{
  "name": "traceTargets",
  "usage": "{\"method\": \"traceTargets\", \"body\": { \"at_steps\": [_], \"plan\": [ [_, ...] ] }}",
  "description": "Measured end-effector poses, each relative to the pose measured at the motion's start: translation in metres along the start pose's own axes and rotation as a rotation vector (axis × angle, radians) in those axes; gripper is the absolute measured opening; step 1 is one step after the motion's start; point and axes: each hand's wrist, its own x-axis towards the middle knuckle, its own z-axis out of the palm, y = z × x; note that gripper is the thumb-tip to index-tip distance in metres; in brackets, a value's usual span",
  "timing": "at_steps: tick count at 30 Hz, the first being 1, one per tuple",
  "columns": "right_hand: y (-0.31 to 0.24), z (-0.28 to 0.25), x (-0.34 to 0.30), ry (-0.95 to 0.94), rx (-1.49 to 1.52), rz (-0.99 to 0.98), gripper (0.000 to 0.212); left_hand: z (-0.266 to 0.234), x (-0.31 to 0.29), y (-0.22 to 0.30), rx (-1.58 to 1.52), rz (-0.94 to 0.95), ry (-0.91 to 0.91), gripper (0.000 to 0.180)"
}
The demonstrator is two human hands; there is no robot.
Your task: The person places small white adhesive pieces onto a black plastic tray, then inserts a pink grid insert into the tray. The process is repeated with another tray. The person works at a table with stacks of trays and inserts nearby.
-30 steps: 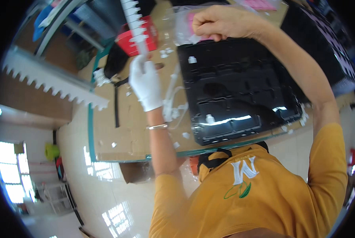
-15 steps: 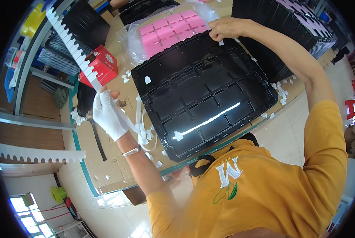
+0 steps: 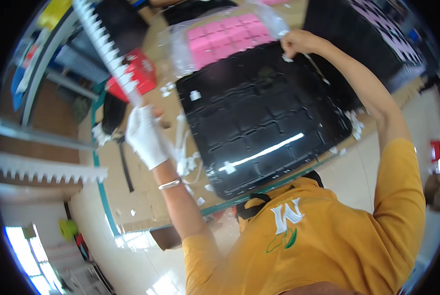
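A black moulded plastic tray (image 3: 259,118) with raised ribs lies before me on the cardboard-covered table. My left hand (image 3: 146,135), in a white glove, is closed around the lower end of a long white toothed strip (image 3: 109,54), which runs up to the far left. At the tray's far right corner, my bare right hand (image 3: 298,43) has its fingers pinched together on a small white tab (image 3: 287,58), pressed against or just above the corner. Another white tab (image 3: 195,95) sits near the tray's far left corner, and one more (image 3: 228,168) near its front left.
Pink moulded sheets (image 3: 229,37) in clear plastic lie beyond the tray. Stacked black trays (image 3: 335,44) stand at the far right. A red box (image 3: 143,71) sits behind my left hand. White scraps (image 3: 355,125) are scattered about, and a second toothed strip (image 3: 47,168) hangs at left.
The whole view has shifted, so the table's things appear further right. My right hand stays at the tray's far corner with its fingers pinched. My left hand keeps its hold on the strip.
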Motion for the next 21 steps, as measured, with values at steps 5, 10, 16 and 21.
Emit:
{"method": "traceTargets", "body": {
  "at_steps": [5,10,16,21],
  "plan": [
    [-0.094,-0.008,0.028,0.404,0.146,-0.276,0.011,0.011,-0.002,0.011,-0.073,-0.104,-0.052,0.022],
    [-0.256,0.003,0.071,0.232,0.84,-0.373,0.025,0.008,-0.009,0.021,-0.165,-0.121,-0.044,0.022],
    [-0.317,0.002,0.069,0.202,0.934,-0.262,0.026,0.013,-0.011,0.02,-0.01,-0.038,-0.013,0.018],
    [-0.319,-0.001,0.074,0.087,0.998,-0.187,0.026,0.003,0.011,-0.025,0.681,0.587,0.285,0.018]
  ]
}}
